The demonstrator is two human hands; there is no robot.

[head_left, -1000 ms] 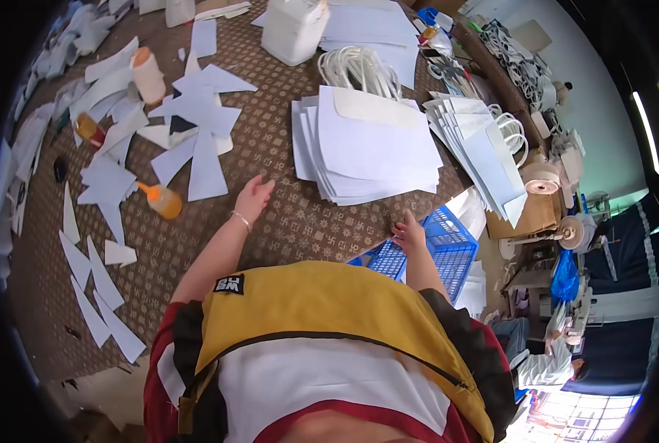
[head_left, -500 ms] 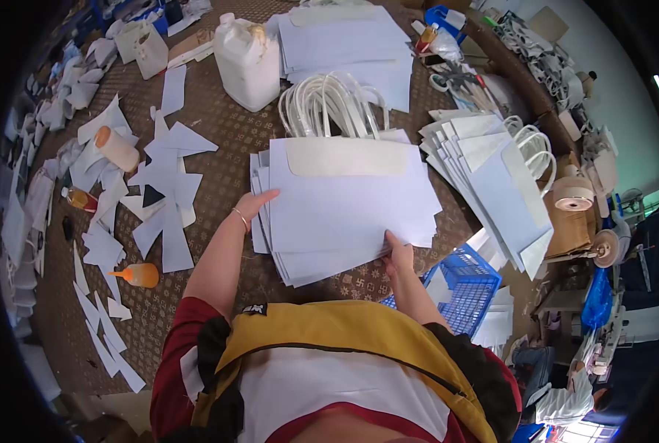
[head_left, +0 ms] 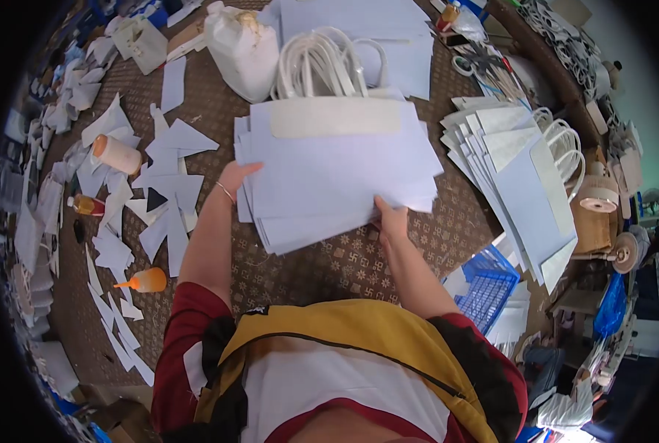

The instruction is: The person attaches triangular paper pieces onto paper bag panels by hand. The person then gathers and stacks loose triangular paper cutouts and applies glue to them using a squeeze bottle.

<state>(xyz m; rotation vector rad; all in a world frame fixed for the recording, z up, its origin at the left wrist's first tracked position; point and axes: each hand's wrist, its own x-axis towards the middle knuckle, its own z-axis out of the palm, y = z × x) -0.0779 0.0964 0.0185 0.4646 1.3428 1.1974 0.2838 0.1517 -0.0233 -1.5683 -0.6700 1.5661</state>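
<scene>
Both of my hands grip a stack of white panels with a cream strip along the far edge. Looped white cord handles stick out beyond that edge. My left hand is closed on the left side, thumb on top and fingers hidden underneath. At the near right edge my right hand holds the stack, its thumb on top too. The sheets are fanned unevenly at the sides. Just past the stack are a white plastic jug and larger flat white sheets.
A second pile of handled white panels lies at the right, near a blue plastic basket. White scraps, a capped jar and an orange squeeze bottle are on the left. Scissors lie at the back right.
Both hands and the gripped stack have moved away from my body, farther across the table. The view has also shifted slightly. My grip on the stack looks the same.
</scene>
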